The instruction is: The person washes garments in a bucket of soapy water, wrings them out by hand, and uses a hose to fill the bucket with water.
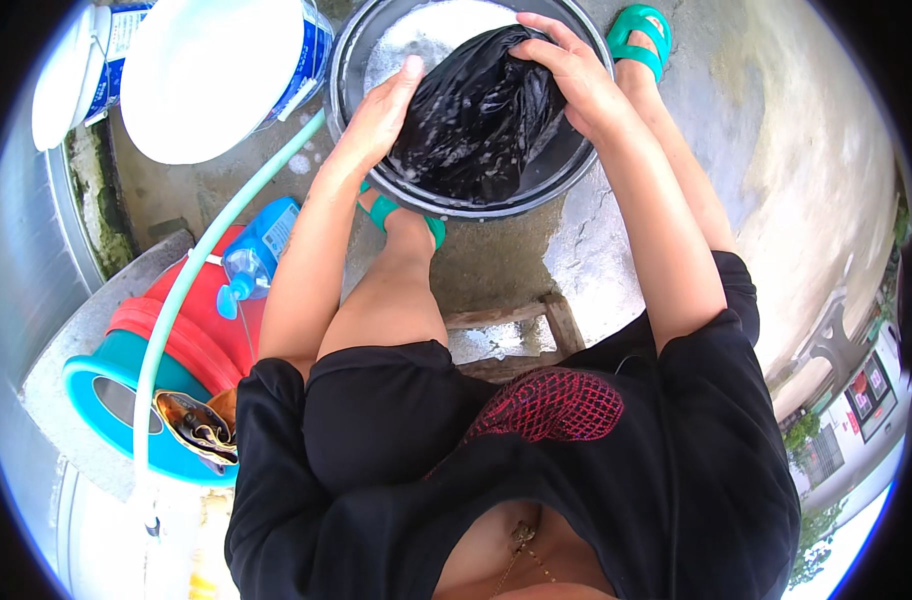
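A bunched, wet black cloth (pixel 481 115) with flecks of foam is held over a round dark basin (pixel 481 210). White suds (pixel 416 40) lie on the water at the basin's far left. My left hand (pixel 381 115) grips the cloth's left side, thumb on top; its other fingers are mostly hidden. At the far right of the cloth, my right hand (pixel 576 80) is closed on the fabric, with fingers bent over its upper edge. Part of the cloth hangs down inside the basin.
White-and-blue buckets (pixel 211 80) stand at the far left. A pale green hose (pixel 201 250) runs past a blue pump bottle (pixel 256 250), a red basin (pixel 191 305) and a teal basin (pixel 106 375). A wooden stool (pixel 561 325) is beneath me. Green sandals (pixel 641 40) flank the dark basin.
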